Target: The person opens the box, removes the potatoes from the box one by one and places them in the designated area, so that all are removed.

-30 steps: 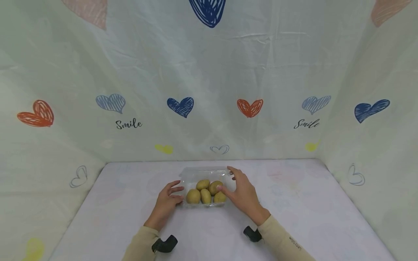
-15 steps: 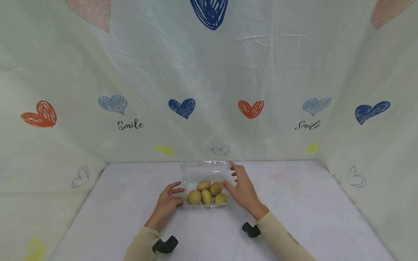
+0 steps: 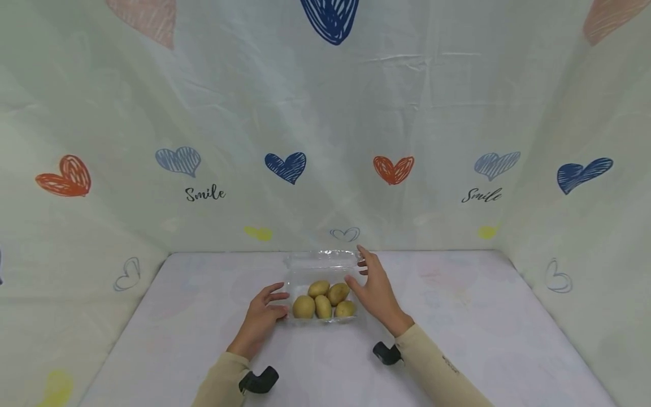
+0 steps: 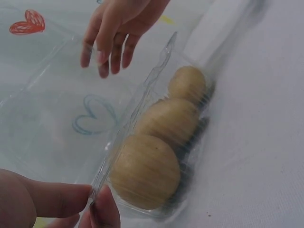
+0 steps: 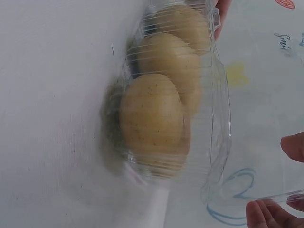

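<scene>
One beige sleeve (image 3: 222, 381) with a black wrist fitting (image 3: 259, 380) leads to the left hand (image 3: 260, 317), whose thumb and finger pinch the rim of a clear plastic container (image 3: 329, 321) at its left end. The container rests on the white table (image 3: 508, 339) between the hands and holds five potatoes (image 3: 322, 306), two behind three; its lid (image 3: 322, 259) is raised at the back, before a heart-printed backdrop (image 3: 330, 113). The right hand (image 3: 378, 294) is loosely spread, thumb apart, fingertips at the lid's right edge. Farthest right, another sleeve (image 3: 439, 367) extends toward the viewer.
</scene>
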Motion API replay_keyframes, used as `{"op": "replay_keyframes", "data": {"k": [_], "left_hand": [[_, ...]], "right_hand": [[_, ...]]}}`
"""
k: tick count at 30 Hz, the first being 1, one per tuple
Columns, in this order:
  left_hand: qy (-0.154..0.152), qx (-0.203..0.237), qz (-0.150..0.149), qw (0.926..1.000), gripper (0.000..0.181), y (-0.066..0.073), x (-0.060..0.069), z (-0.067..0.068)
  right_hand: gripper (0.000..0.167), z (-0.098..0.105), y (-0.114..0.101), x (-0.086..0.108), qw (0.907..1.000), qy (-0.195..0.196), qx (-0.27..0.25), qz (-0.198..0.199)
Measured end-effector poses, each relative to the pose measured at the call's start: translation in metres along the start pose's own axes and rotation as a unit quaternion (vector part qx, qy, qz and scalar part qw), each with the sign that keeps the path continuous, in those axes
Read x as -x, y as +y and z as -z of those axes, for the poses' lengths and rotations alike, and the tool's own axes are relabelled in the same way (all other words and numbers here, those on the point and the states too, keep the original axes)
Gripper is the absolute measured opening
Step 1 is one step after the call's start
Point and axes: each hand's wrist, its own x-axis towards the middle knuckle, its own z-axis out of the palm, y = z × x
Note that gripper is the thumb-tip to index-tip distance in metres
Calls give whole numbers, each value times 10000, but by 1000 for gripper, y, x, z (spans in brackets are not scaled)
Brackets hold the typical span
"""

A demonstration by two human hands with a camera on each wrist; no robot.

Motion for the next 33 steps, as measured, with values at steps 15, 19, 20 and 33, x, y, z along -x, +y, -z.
{"op": "replay_keyframes", "data": {"k": [15, 19, 20, 33], "left_hand": [[-34, -171, 73, 9998, 57, 1, -1, 0], [-9, -175, 134, 9998, 57, 0, -1, 0], [-1, -175, 145, 9997, 57, 0, -1, 0], [25, -160, 141, 9998, 56, 0, -2, 0]], "right_hand": [[79, -5, 2, -13, 9977, 201, -641, 51], [81, -7, 5, -15, 9975, 158, -689, 52], [82, -7, 6, -16, 9975, 144, -684, 50], [74, -3, 12, -24, 9996, -153, -211, -83]]}}
